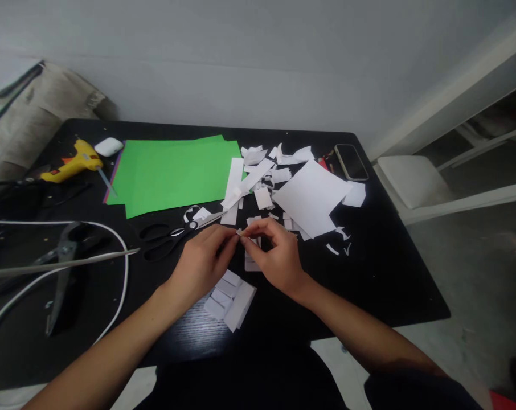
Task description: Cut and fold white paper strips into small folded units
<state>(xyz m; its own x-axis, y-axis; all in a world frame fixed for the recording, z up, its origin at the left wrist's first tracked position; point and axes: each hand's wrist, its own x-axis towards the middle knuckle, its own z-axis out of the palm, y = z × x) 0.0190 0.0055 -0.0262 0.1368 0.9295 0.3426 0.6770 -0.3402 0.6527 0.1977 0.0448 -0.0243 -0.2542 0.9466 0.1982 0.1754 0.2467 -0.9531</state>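
My left hand [207, 256] and my right hand [277, 250] meet over the middle of the black table. Both pinch a small piece of white paper [240, 232] between thumbs and index fingers; most of it is hidden by the fingertips. Under my hands lies a folded white paper piece [252, 263], partly covered by my right hand. Nearer to me is a cluster of folded white paper pieces [234, 302]. Black-handled scissors [172, 234] rest beside my left hand, blades pointing toward the paper strips [232, 191].
Green sheets [176, 173] lie at the back left, with a yellow glue gun [81, 161] and a white case [108, 147] beside them. White scraps [279, 173], a large white sheet [312, 196] and a phone [351, 162] are at the back right. A white cable [123, 285] loops at left.
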